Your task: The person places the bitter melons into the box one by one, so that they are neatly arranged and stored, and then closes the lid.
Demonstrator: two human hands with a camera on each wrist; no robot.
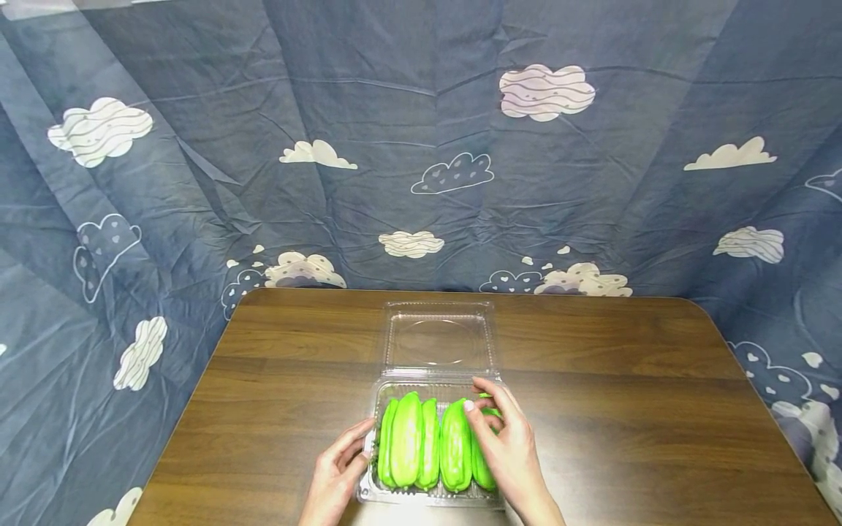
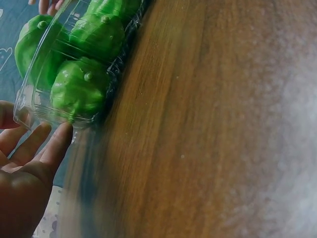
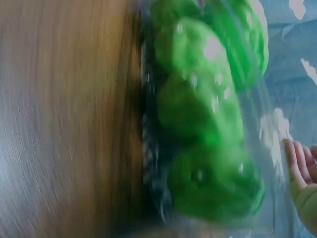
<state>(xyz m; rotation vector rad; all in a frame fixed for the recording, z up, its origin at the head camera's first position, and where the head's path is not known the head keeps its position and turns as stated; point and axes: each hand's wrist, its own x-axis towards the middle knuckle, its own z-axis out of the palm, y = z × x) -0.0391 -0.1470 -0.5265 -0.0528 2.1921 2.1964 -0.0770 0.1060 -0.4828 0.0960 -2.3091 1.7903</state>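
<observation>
A clear plastic clamshell box [image 1: 430, 500] lies on the table with its lid [image 1: 439, 343] folded back. Inside, several long green gourd-like fruits [image 1: 455, 446] stand side by side, shiny and tapered at one end. My left hand [image 1: 337, 471] rests its thumb and fingertips against the box's left side; in the left wrist view, its spread fingers [image 2: 55, 145] touch the end wall. Over the box's right part, my right hand [image 1: 516, 446] has its thumb beside a green fruit and its fingers near the far right corner, hiding part of the rightmost fruit.
The brown wooden table [image 1: 625, 409] extends to both sides of the box. Behind it hangs a dark blue cloth [image 1: 368, 204] with white clouds, which also covers both sides.
</observation>
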